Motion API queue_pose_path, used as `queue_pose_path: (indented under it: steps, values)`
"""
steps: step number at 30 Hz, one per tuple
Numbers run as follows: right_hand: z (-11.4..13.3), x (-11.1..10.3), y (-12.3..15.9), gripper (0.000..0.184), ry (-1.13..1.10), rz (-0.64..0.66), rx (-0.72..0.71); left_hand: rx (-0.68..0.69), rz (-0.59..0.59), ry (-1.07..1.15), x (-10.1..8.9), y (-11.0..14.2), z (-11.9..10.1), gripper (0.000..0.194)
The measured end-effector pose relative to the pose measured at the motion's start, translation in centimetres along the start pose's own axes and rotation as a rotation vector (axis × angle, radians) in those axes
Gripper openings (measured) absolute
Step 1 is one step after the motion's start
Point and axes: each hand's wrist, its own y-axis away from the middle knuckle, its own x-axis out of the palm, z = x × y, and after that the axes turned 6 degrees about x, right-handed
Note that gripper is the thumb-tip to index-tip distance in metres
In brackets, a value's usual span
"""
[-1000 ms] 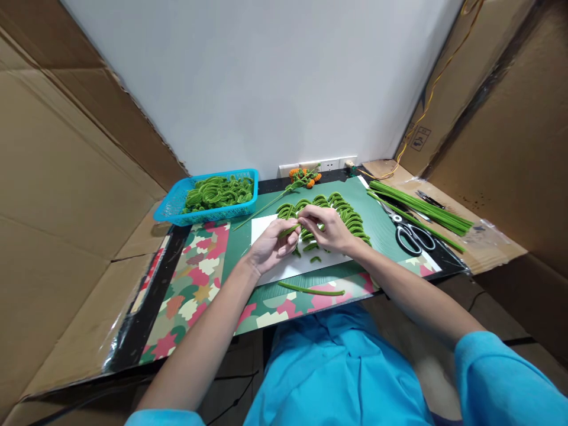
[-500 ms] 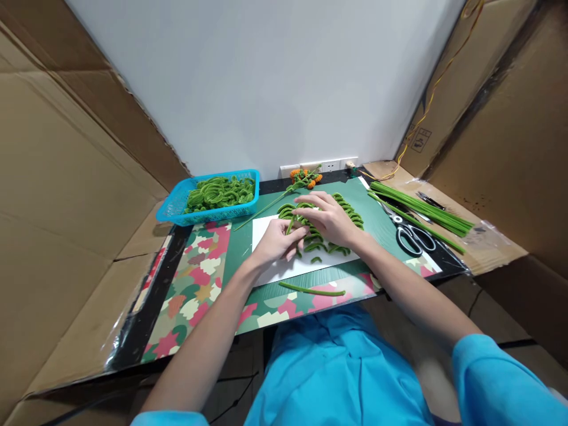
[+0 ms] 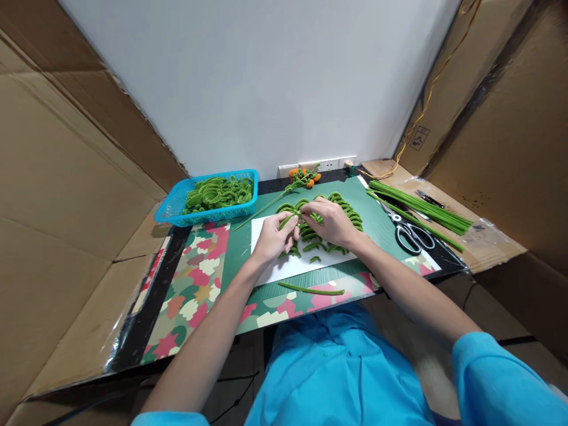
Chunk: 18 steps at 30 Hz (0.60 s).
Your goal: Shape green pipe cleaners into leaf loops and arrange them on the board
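Over a white sheet (image 3: 270, 273) my two hands meet on a green pipe cleaner (image 3: 287, 220). My left hand (image 3: 274, 236) pinches it between thumb and fingers. Fingertips of my right hand (image 3: 327, 221) are closed on its far end. Beneath and around them lie rows of curved green pipe cleaner pieces (image 3: 350, 216), partly covered by the hands. One short bent piece (image 3: 315, 259) lies apart on the sheet. A longer, nearly straight green pipe cleaner (image 3: 310, 289) rests near the table's front edge.
A blue basket (image 3: 175, 204) of looped green pieces stands at the back left. An orange-flowered stem (image 3: 306, 177) lies behind the sheet. To the right are black-handled scissors (image 3: 410, 239), a bundle of green pipe cleaners (image 3: 421, 207) and a small dark tool (image 3: 428, 199). Cardboard walls flank the table.
My right hand has lowered and its spread fingers have closed to a pinch at the pipe cleaner. My left hand has shifted slightly, and the pipe cleaner now slants between both hands.
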Motion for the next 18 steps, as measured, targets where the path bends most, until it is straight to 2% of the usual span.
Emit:
queue_pose_path:
  steps: [7,12,18]
  values:
    - [0.51,0.19,0.01,0.008,-0.047,-0.039,0.085,-0.013,-0.011,0.028,-0.05,0.01,0.04,0.044]
    - [0.5,0.54,0.15,0.008,0.014,-0.071,0.118,-0.018,-0.029,0.036,0.09,-0.02,-0.08,0.043]
    - [0.66,0.98,0.59,0.01,0.007,-0.062,0.011,0.001,-0.107,0.017,0.14,0.04,-0.16,0.037]
